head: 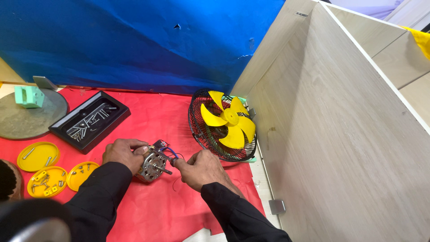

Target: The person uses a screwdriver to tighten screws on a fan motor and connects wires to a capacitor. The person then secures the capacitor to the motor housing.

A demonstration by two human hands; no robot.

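1. A crumpled blue sheet (134, 40) covers the back wall across the upper left of the frame.
2. A pale wooden partition (340, 134) fills the right half, slanting toward the lower right.
3. A red cloth (152, 114) covers the desk in the lower left.
4. Light is bright and even.

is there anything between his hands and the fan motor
Nothing visible does. The left hand is already wrapped around the fan motor, and the right hand pinches its wires just beside the shaft. The fan grille with yellow blades stands apart, behind.
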